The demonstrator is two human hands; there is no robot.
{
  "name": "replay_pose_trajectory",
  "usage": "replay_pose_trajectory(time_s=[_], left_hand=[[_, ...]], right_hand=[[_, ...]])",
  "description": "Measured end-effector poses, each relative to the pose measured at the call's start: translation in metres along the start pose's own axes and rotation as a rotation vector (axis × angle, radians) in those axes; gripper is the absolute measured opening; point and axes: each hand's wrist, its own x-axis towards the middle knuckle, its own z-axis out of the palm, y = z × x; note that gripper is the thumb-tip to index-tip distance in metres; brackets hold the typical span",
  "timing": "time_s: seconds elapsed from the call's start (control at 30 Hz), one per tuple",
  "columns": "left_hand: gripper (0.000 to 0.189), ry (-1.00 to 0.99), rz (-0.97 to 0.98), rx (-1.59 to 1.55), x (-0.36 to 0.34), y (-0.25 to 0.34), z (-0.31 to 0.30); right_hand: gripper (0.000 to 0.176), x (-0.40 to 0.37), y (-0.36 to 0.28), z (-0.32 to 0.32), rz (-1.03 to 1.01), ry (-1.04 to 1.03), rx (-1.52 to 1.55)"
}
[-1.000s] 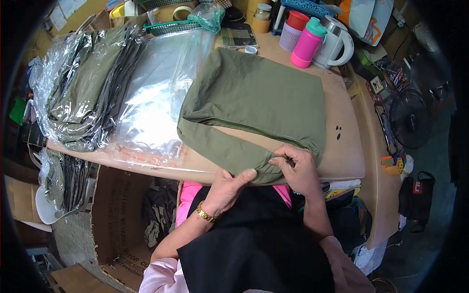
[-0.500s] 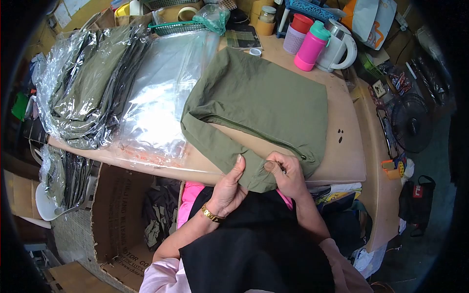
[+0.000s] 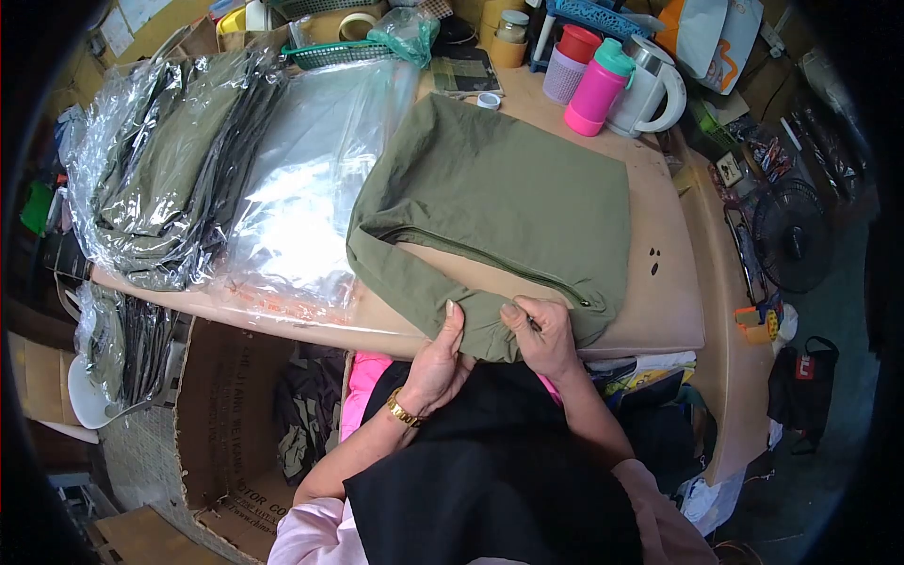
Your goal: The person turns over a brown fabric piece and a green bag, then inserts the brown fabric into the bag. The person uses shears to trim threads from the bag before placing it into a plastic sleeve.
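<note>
Where the olive garment (image 3: 527,179) overhangs the desk (image 3: 664,306), the left hand (image 3: 438,372) grips it, the right hand (image 3: 548,344) pinching alongside.

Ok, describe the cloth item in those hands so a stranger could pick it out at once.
Find the tan table, then the left hand and right hand at its near edge. They hold the near end of an olive-green cloth item, which lies across the table's middle. Unlike the olive bundles piled in clear plastic at the left, it is unwrapped.
</note>
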Motion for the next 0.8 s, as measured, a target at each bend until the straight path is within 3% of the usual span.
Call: replay_pose_trajectory(time_s=[0.1, 0.17, 0.27, 0.33, 0.37, 0.43, 0.53, 0.57, 0.63, 0.8], left_hand=[[0.049, -0.040, 0.021, -0.164, -0.001, 0.000, 0.003], [0.045, -0.047, 0.333, 0.398, -0.003, -0.004, 0.003], [0.047, 0.005, 0.285, 0.302, 0.002, 0.004, 0.009], [0.048, 0.009, 0.275, 0.405, 0.003, 0.003, -0.002], [0.049, 0.010, 0.265, 0.510, 0.002, 0.002, -0.007], [0.048, 0.004, 0.265, 0.516, 0.000, 0.003, -0.006], [0.045, -0.015, 0.295, 0.460, -0.004, 0.001, 0.001], [0.043, -0.027, 0.321, 0.398, -0.005, 0.001, 0.003], [0.044, -0.033, 0.304, 0.427, -0.006, 0.004, 0.004], [0.045, -0.030, 0.260, 0.519, -0.008, 0.006, 0.007]], right_hand=[[0.046, 0.003, 0.005, 0.004, 0.052, -0.007, 0.055], [0.047, 0.002, 0.005, 0.006, 0.064, 0.010, 0.044], [0.046, 0.001, 0.003, 0.006, 0.008, 0.019, -0.032], [0.046, -0.001, 0.007, 0.000, 0.165, -0.096, 0.075], [0.046, 0.000, 0.005, -0.001, 0.167, -0.095, 0.075], [0.045, 0.005, 0.001, -0.003, 0.214, -0.086, 0.247], [0.037, 0.009, 0.003, -0.005, 0.249, -0.023, 0.268], [0.037, 0.011, -0.002, -0.005, 0.246, -0.026, 0.269], [0.026, 0.014, -0.021, -0.004, 0.035, 0.081, 0.198], [0.019, 0.008, -0.014, -0.007, 0.102, 0.057, 0.086]])
